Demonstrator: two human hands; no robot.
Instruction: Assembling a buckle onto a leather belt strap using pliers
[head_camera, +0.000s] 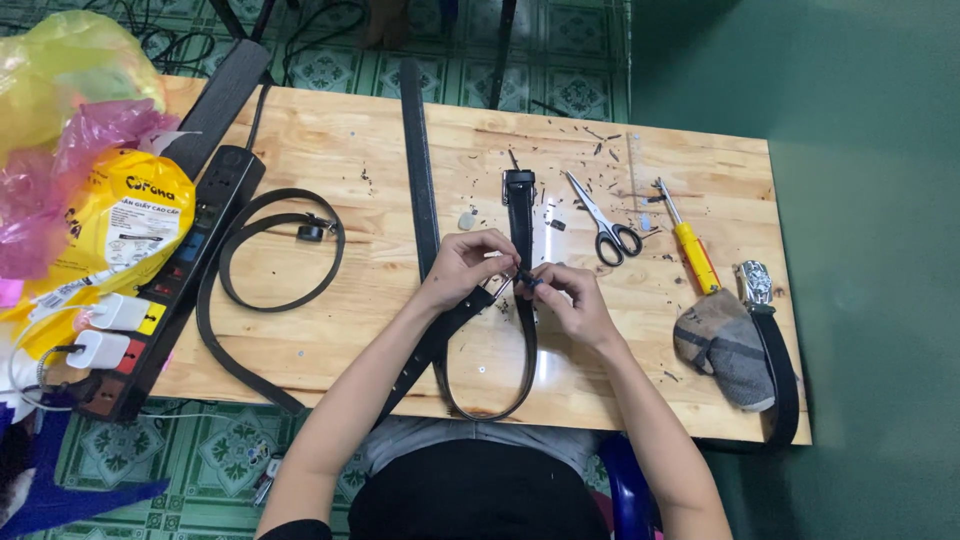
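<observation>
Your left hand (462, 262) and right hand (560, 290) both pinch the looped belt (522, 340) at mid-desk (330, 330), seemingly fitting a small part to its end. Next calls for a steady grip. Beyond lie scissors (605, 222) and a screwdriver (690, 248); far left, plastic bags (60, 130), contents unclear.

Your bench (350, 150) is pale, knotty wood with a light sheen. The belt (520, 230) under your fingers (500, 262) looks like matt black leather, smooth. To the right, the scissors (600, 215) show bright metal blades, and the screwdriver (690, 250) has a glossy yellow plastic handle. Far left, thin plastic bags (70, 110) crinkle and shine.
</observation>
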